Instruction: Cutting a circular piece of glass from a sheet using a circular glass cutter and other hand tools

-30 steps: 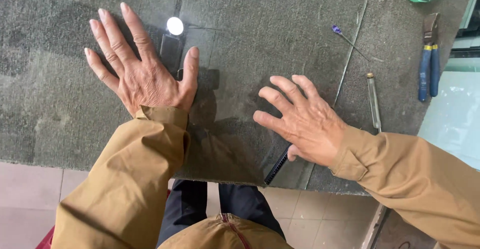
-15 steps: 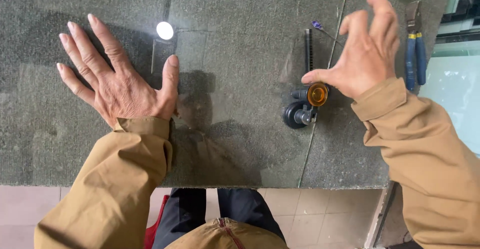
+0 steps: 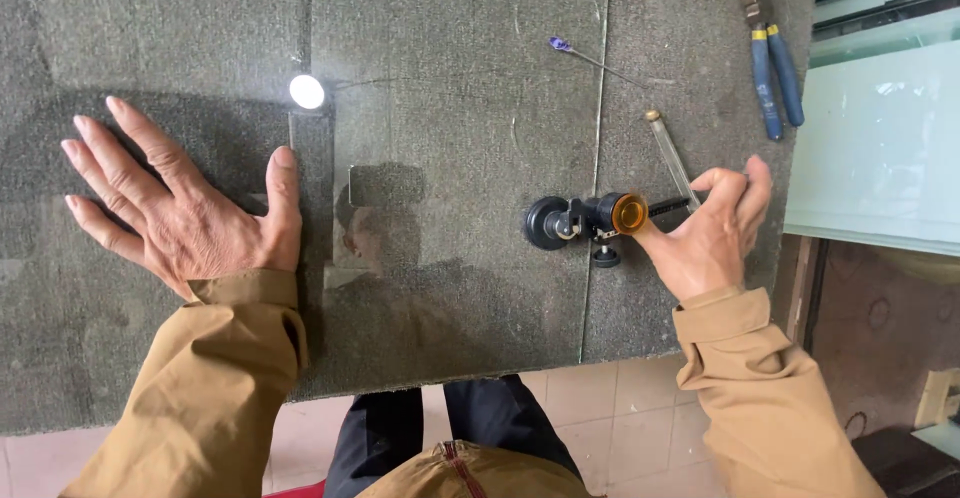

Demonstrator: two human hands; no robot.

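Lying on the glass sheet point(image 3: 460, 258) over the grey felt table point(image 3: 150, 18), the black cutting tool point(image 3: 590, 220) with long axis running left to right, suction base toward the left, amber knob toward the right. Gripping its right end, just beside the knob, the right hand point(image 3: 715, 233), fingers curled narrow around the bar. Resting flat and spread wide well apart to the left, the left hand point(image 3: 185, 213), holding nothing. Lying far right, blue pliers point(image 3: 772, 53).
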